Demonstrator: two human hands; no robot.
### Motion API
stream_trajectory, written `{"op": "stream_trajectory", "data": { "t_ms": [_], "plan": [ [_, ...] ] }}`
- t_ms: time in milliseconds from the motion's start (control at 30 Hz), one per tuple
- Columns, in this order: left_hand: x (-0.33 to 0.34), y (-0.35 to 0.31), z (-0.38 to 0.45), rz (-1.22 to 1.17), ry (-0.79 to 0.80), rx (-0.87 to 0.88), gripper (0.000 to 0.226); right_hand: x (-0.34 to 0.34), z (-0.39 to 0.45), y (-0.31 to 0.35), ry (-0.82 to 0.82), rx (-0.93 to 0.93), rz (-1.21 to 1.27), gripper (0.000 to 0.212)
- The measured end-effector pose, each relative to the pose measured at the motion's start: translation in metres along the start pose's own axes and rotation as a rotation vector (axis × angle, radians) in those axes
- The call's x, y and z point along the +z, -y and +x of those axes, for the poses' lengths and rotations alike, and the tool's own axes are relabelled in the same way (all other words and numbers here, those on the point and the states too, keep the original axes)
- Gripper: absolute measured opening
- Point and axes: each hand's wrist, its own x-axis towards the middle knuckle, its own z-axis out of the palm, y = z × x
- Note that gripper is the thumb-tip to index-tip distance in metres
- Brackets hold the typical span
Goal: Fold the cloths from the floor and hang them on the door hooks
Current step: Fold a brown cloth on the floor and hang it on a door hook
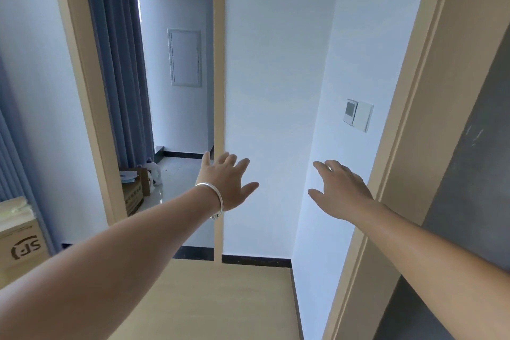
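Observation:
My left hand (227, 181) is stretched out ahead at waist height, fingers spread and empty, with a silver bangle on the wrist. It overlaps the beige door frame post (218, 63) in the middle of the view. My right hand (340, 190) is also held out, open and empty, in front of the white wall. No cloth and no door hooks are in view. A beige door frame (430, 91) runs up the right side, with a dark grey surface (474, 174) beyond it.
A light switch panel (358, 115) sits on the white wall at right. Through the left doorway are blue curtains (116, 63), a tiled floor, a white jug (154, 172) and cardboard boxes (133, 188). Another box (20, 240) stands at far left. Wooden floor (220, 298) lies below.

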Motion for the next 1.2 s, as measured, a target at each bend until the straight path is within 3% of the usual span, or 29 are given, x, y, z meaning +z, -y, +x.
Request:
{"op": "stream_trajectory", "data": {
  "t_ms": [267,600,933,1200],
  "plan": [
    [0.056,0.061,0.133,-0.018,-0.037,-0.019,0.065,0.026,0.153,0.012,-0.029,-0.033,-0.011,0.064],
    [0.121,0.115,0.216,0.008,0.01,-0.116,0.061,0.083,0.287,0.032,0.0,-0.132,0.033,0.065],
    [0.17,0.194,0.258,0.121,0.089,-0.419,0.062,0.146,0.444,0.087,0.02,-0.419,0.098,0.063],
    [0.185,0.251,0.241,0.206,0.171,-0.733,0.063,0.181,0.524,0.174,0.034,-0.72,0.182,0.06]
  ]
}}
